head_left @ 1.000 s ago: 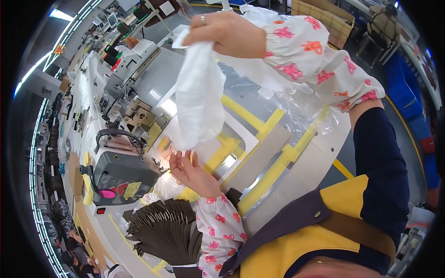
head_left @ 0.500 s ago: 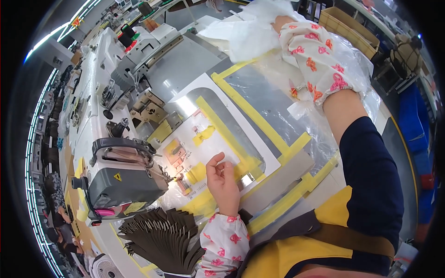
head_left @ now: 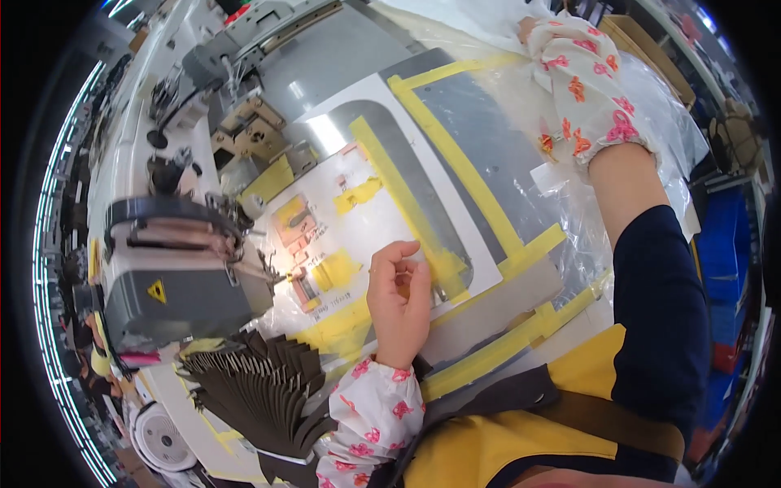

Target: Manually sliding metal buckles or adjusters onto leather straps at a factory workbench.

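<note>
My left hand [head_left: 399,302] hovers over the right edge of the taped sewing machine bed. Its fingers curl loosely with a gap to the thumb, and nothing shows in them. To its left, the sewing machine head [head_left: 183,281] stands over a white template sheet [head_left: 313,220] with pinkish outlines and yellow tape. My right hand [head_left: 527,29] reaches far forward at the upper right, beside white sheet material [head_left: 480,18]. The printed sleeve covers most of that hand and its fingers are hidden. A fanned stack of dark brown fabric pieces [head_left: 260,398] lies left of my left sleeve.
Clear plastic film [head_left: 569,232] covers the table's right side, edged with yellow tape [head_left: 533,252]. A yellow-brown crate [head_left: 651,57] stands at the far right, above blue bins [head_left: 722,252]. A white fan [head_left: 163,435] sits at the lower left.
The view has shifted, so the machine sits further left and lower. My right hand remains far forward by the white material. My left hand keeps its loose curl over the bed.
</note>
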Demonstrator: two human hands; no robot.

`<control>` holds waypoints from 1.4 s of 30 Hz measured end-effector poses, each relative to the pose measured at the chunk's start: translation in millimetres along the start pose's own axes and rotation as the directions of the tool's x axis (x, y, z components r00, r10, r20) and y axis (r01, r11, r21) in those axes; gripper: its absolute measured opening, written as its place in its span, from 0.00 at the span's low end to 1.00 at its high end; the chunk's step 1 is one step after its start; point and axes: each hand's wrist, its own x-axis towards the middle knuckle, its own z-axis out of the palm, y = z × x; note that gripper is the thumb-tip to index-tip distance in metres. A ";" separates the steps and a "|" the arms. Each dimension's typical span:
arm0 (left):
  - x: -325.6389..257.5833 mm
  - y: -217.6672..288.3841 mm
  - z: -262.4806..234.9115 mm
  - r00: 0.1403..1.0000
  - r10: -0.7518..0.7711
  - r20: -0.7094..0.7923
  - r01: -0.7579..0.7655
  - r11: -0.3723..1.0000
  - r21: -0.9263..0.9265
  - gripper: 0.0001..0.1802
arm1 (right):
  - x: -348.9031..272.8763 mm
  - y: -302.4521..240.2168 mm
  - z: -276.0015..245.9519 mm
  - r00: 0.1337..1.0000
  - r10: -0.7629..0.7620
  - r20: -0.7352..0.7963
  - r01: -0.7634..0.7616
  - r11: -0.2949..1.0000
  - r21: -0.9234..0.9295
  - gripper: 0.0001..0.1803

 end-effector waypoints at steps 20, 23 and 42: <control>7.0 -14.1 -6.4 0.900 0.380 0.216 -0.433 0.841 0.326 0.09 | -86.3 12.2 -226.4 0.486 -0.849 0.208 0.466 0.453 0.760 0.18; 3.0 -7.3 -8.2 0.906 0.322 0.276 -0.394 0.878 0.271 0.11 | -121.4 64.7 -249.9 0.534 -0.785 0.313 0.325 0.533 0.781 0.17; -184.0 19.2 -56.1 0.740 0.452 0.498 -0.671 0.546 0.502 0.13 | -157.2 127.7 -173.2 0.890 -0.353 0.289 0.098 0.766 0.635 0.16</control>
